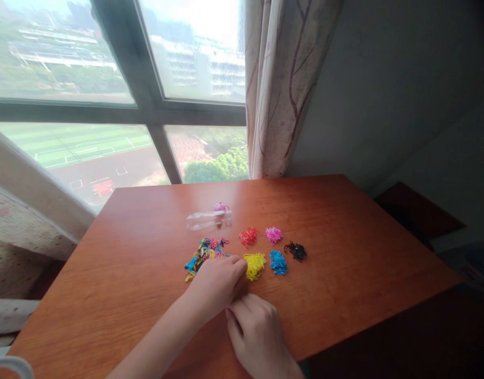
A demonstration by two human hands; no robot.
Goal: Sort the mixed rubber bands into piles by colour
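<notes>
My left hand (220,279) reaches across the front of a pile of mixed-colour small rubber bands (206,252). Its fingers are bent and closed, with the tips beside the yellow rubber bands (255,266). Just below it, my right hand (257,326) rests low over the table with curled fingers, its fingertips close to the left hand. Whatever either hand pinches is hidden. Separate heaps lie to the right: red rubber bands (248,237), pink rubber bands (273,236), blue rubber bands (278,262) and black rubber bands (296,251).
A clear plastic bag (206,220) with a pink item (221,207) at its end lies behind the mixed pile. The brown wooden table (344,273) meets a window at the back, with a patterned curtain (281,89) hanging there. A white curved object (12,363) shows at bottom left.
</notes>
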